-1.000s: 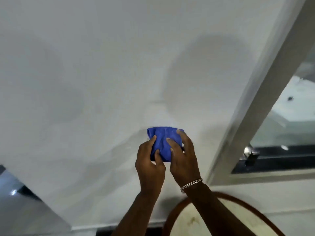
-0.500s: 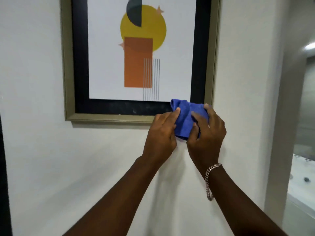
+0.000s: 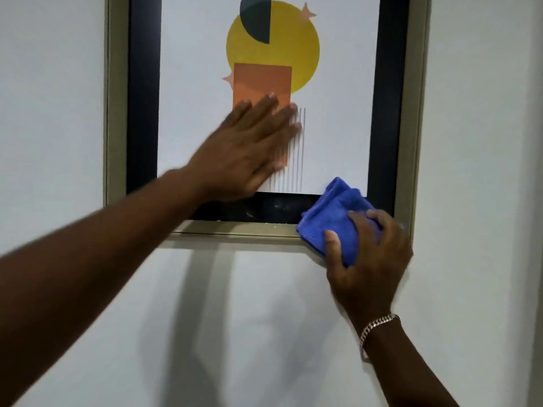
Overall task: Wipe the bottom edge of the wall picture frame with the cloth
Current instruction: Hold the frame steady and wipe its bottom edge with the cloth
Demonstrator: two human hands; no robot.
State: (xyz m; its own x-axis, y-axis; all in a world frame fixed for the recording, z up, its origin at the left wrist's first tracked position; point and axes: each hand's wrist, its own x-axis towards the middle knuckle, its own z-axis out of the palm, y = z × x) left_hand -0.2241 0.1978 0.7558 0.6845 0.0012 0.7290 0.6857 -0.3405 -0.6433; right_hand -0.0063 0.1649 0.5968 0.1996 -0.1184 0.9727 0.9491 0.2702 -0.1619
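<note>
The light is soft and even, moderately bright, with a cool grey cast over the white wall (image 3: 264,333). Below the left hand (image 3: 244,151) and its forearm, faint doubled shadows fall down the wall — two pale vertical bands, suggesting more than one source above and behind the person. A thin shadow runs under the picture frame (image 3: 117,113) bottom rail, left of the right hand (image 3: 367,259). The left hand is motion-blurred, its fingertips smeared; the right hand and the blue cloth (image 3: 332,218) are a little sharper. Dull glare marks the black mat between the hands. The frame's sides lean slightly — wide-angle distortion.
</note>
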